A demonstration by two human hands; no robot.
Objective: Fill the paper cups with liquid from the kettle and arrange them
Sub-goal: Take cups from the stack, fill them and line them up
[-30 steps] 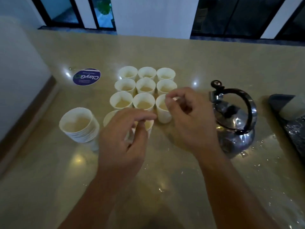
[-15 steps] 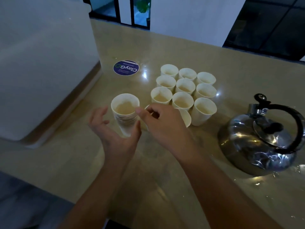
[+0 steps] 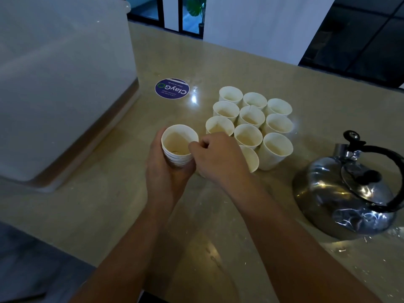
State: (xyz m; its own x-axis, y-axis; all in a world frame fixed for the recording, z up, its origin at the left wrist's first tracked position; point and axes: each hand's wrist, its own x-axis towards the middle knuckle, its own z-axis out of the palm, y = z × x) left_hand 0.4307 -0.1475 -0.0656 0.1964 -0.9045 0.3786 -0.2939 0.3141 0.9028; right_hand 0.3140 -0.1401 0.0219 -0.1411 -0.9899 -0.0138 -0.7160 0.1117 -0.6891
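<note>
Fingers of the left hand [image 3: 162, 171] curl round the stack of paper cups [image 3: 178, 147] on the counter [image 3: 109, 215]; the right hand [image 3: 218, 156] pinches its top rim. Filled cups [image 3: 251, 119] cluster at 2 o'clock from the stack. The kettle [image 3: 347, 193] stands at 4 o'clock.

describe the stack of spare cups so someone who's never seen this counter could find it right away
On the beige counter, look left of the block of single white paper cups, away from the steel kettle. The stack of cups is gripped in the left hand, with the right hand pinching its rim. Several ringed rims nested below its mouth set it apart.
</note>
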